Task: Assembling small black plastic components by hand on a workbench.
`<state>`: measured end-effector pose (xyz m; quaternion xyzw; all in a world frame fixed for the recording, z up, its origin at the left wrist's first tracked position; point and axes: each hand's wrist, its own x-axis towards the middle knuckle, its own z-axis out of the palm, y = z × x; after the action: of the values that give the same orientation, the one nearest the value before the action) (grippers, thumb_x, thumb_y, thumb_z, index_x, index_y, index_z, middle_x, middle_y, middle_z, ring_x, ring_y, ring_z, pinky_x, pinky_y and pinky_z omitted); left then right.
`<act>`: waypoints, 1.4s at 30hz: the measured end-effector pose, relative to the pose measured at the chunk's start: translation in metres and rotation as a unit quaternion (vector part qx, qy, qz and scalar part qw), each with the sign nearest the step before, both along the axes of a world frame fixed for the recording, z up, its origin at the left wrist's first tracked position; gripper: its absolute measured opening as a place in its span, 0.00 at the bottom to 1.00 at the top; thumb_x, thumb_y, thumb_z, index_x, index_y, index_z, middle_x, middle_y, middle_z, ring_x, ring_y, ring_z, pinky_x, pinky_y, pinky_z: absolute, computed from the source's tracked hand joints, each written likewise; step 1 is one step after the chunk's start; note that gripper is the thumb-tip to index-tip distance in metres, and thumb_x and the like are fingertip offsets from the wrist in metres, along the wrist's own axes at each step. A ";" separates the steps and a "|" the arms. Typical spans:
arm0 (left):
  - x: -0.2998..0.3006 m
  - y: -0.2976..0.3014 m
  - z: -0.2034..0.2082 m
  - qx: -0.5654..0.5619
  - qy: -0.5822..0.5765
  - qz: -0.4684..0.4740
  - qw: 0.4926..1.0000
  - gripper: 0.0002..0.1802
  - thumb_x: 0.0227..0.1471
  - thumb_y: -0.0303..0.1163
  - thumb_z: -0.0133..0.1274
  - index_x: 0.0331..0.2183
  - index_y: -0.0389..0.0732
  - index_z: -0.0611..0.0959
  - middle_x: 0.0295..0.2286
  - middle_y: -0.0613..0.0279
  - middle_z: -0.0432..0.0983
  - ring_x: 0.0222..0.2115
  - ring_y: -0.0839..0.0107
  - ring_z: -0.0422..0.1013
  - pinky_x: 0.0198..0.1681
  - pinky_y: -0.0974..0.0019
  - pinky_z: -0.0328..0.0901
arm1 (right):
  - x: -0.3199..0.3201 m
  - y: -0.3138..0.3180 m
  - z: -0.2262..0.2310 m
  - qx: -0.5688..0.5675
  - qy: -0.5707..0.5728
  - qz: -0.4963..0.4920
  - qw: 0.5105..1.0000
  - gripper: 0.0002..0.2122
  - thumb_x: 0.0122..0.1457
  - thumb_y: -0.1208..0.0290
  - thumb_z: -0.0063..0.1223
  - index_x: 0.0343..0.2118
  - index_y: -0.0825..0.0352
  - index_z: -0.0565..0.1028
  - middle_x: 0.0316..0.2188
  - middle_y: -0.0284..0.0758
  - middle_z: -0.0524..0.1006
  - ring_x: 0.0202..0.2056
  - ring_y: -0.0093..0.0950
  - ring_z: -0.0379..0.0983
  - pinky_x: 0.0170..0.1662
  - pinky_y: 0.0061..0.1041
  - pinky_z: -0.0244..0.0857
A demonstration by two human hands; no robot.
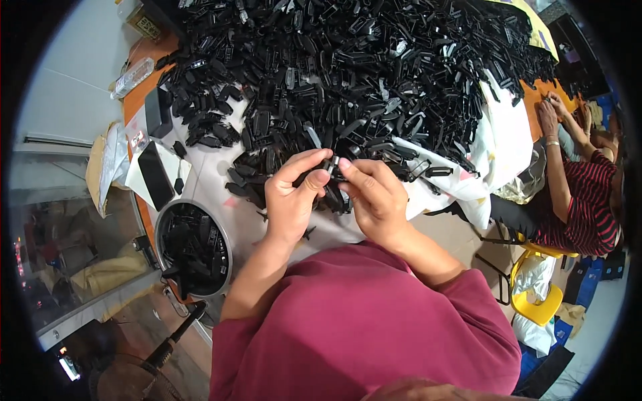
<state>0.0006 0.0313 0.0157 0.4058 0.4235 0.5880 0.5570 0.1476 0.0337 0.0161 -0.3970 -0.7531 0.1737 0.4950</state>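
Observation:
My left hand (295,189) and my right hand (374,196) meet in front of my chest at the near edge of the pile. Between their thumbs and fingertips they pinch a small black plastic part (334,168) with a pale, shiny spot; its exact kind is too small to make out. Just beyond the hands spreads a big heap of black plastic parts (314,80), many of them long clip-like pieces. Some loose black parts (438,172) lie on the cloth to the right of my right hand.
A round tub (229,248) filled with black parts stands at the left. Near it lie a dark phone (155,175) on white paper and a clear bottle (132,78). At the right, another person in a striped shirt (588,194) sits working near a yellow stool (538,307).

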 end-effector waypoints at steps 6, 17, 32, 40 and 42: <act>-0.001 0.000 0.006 0.035 0.031 -0.003 0.999 0.13 0.42 0.26 0.59 0.33 0.35 0.79 0.32 0.64 0.73 0.20 0.83 0.65 0.22 0.81 0.61 | 0.006 0.003 0.007 -0.048 0.018 0.046 0.998 0.17 0.44 0.88 0.53 0.40 0.70 0.73 0.30 0.39 0.72 0.27 0.28 0.70 0.28 0.19 0.64; 0.011 -0.012 0.008 0.043 0.072 0.037 0.996 0.19 0.43 0.29 0.58 0.39 0.34 0.77 0.37 0.59 0.72 0.26 0.82 0.67 0.27 0.80 0.63 | -0.008 0.000 0.002 0.063 0.039 -0.005 0.997 0.19 0.41 0.85 0.57 0.40 0.68 0.73 0.36 0.42 0.70 0.30 0.29 0.70 0.28 0.19 0.65; -0.102 -0.075 0.031 0.052 0.522 0.350 0.776 0.08 0.43 0.27 0.55 0.30 0.36 0.79 0.28 0.58 0.74 0.27 0.67 0.69 0.33 0.68 0.62 | 0.015 -0.009 -0.004 -0.370 0.170 0.158 0.900 0.21 0.53 0.71 0.52 0.50 0.71 0.63 0.42 0.39 0.71 0.37 0.23 0.69 0.36 0.17 0.64; -0.168 -0.124 -0.003 -0.035 0.553 0.473 0.685 0.10 0.44 0.32 0.54 0.31 0.40 0.79 0.38 0.57 0.70 0.42 0.59 0.63 0.48 0.60 0.55 | -0.005 -0.008 -0.006 -0.358 0.049 0.174 0.916 0.13 0.56 0.75 0.48 0.43 0.72 0.69 0.37 0.36 0.74 0.34 0.20 0.69 0.36 0.16 0.63; -0.186 -0.144 -0.002 -0.055 0.557 0.562 0.608 0.11 0.49 0.29 0.49 0.35 0.34 0.76 0.40 0.54 0.69 0.42 0.65 0.64 0.47 0.65 0.56 | 0.000 -0.010 -0.009 -0.352 0.042 0.159 0.922 0.12 0.56 0.76 0.48 0.42 0.72 0.69 0.36 0.35 0.74 0.33 0.19 0.69 0.35 0.16 0.63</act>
<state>-0.1852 -0.1124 0.0133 0.3058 0.8287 0.4213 -0.2053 0.1473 0.0238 0.0068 -0.4124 -0.6753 0.5206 0.3207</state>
